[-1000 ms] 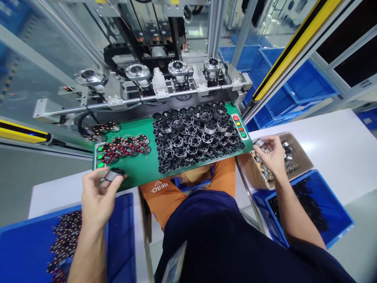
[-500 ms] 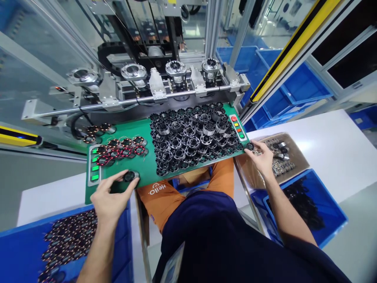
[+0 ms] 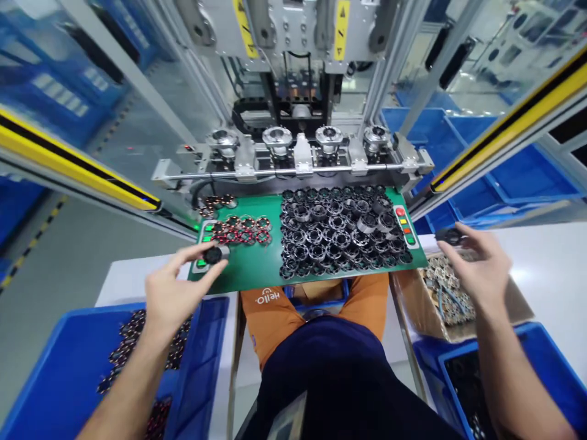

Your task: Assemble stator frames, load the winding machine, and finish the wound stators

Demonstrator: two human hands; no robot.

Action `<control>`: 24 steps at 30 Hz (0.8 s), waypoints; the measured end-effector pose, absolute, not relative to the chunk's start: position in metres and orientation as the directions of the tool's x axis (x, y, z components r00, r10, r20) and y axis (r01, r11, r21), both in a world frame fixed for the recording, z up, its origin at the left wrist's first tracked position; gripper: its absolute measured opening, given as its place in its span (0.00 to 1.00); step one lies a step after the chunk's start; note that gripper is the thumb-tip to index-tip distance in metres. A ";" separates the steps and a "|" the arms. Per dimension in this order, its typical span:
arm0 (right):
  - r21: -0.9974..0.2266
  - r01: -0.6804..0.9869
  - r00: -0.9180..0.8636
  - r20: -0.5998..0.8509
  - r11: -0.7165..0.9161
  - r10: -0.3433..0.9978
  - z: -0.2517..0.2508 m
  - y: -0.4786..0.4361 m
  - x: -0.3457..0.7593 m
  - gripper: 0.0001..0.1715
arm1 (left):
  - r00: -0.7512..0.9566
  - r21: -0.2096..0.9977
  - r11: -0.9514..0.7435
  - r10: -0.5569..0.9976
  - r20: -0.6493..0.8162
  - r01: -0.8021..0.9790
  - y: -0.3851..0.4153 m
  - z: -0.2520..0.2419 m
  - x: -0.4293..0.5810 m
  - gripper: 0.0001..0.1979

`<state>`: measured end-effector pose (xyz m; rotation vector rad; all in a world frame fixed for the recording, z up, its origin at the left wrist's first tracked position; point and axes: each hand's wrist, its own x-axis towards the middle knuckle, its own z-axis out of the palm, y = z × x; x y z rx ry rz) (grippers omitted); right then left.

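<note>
My left hand (image 3: 177,284) pinches a motor stator core (image 3: 213,254), black with a grey metal side, between thumb and fingers. It is over the left end of the green board (image 3: 250,266), near a button panel with green lights. To the right, my right hand (image 3: 481,263) grips a black ring-shaped part (image 3: 448,236), blurred, beyond the board's right edge and above a cardboard box. Many unwound black stator cores (image 3: 337,235) are packed on the board, some stacked on top. Copper- and red-wound stators (image 3: 243,231) lie in rows at left.
Behind the board stands a winding machine with several metal holders (image 3: 277,139) along a rail. The cardboard box (image 3: 415,299) holds metal rings. A blue bin (image 3: 59,366) at left contains wound stators; another blue bin (image 3: 545,351) stands at right. Red, yellow and green buttons (image 3: 405,227) edge the board.
The view has swung left. My left hand has moved left over the board's button panel with the stator core. My right hand has moved off the board's right edge, carrying the black part.
</note>
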<state>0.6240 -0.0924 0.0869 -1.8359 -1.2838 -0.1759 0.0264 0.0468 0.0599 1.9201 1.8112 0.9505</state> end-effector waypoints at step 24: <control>-0.075 0.935 -0.337 0.106 0.346 0.935 0.190 0.371 0.371 0.29 | 0.403 0.309 -0.416 0.909 0.107 0.856 0.410 0.173 0.046 0.30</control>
